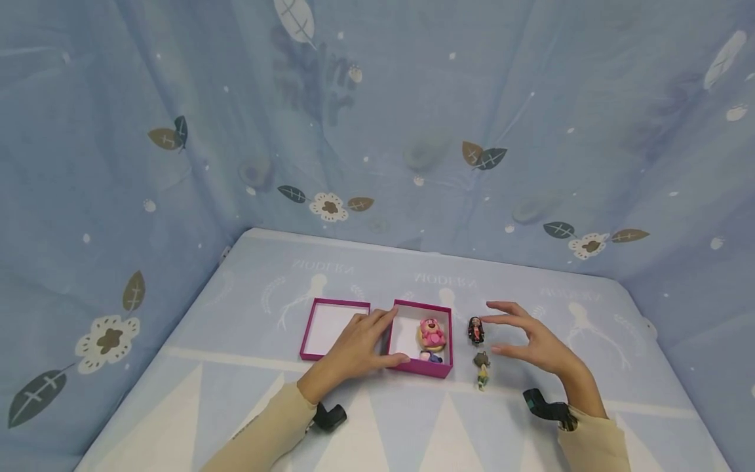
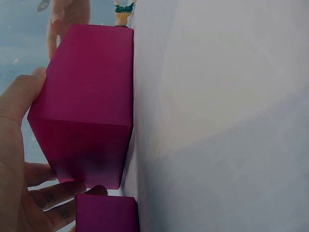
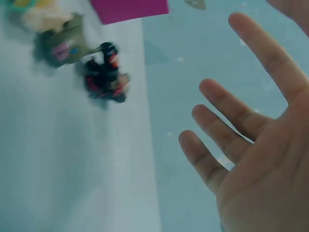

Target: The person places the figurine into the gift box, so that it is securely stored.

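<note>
Beside the square magenta cardboard box (image 1: 421, 370) gripped by the left hand (image 1: 356, 349), the right hand (image 1: 535, 338), fingers spread and empty, could knock the black-haired plastic doll (image 1: 475, 331) by closing off-centre

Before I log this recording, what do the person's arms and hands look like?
The left hand and right hand show no gloves or rings. The left sleeve and right sleeve are beige. Black, bent fittings show at the wrists: the left fitting partly hidden, the right fitting more exposed.
</note>
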Motion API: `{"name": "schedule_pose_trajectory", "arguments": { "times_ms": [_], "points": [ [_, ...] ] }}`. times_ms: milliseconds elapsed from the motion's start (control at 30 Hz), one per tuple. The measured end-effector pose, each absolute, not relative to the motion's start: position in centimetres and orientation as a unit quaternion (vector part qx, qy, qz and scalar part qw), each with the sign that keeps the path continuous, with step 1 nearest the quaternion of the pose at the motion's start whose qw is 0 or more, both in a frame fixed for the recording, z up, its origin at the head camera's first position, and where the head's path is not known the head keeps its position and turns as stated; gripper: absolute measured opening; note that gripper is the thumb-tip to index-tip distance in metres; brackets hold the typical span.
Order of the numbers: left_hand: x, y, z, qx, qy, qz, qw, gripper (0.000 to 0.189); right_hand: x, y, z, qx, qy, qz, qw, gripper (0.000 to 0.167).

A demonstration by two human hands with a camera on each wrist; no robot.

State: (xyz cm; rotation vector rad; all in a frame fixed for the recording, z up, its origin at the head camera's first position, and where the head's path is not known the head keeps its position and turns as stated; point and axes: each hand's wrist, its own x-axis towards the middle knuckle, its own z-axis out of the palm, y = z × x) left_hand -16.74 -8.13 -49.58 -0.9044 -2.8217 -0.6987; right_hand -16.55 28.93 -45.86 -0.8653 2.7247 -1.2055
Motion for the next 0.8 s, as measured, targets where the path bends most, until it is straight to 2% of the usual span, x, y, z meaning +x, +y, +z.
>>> {"name": "schedule_pose_trajectory", "arguments": {
  "times_ms": [233, 567, 800],
  "points": [
    [-16.8, -8.1, -49.6, -0.292, -0.926, -0.234, 0.041, 0.094, -17.3, 28.9, -47.3, -0.24, 0.896, -0.373, -0.015, 0.065],
    [-16.8, -8.1, -49.7, -0.299, -0.924, -0.232, 0.052, 0.094, -18.1, 28.3, -49.2, -0.187, 0.905, -0.382, 0.036, 0.073],
    [-16.8, -8.1, -49.7, -0.297, -0.925, -0.232, 0.049, 0.094, -18.5, 27.5, -50.1, -0.181, 0.911, -0.367, 0.044, 0.071]
  ]
}}
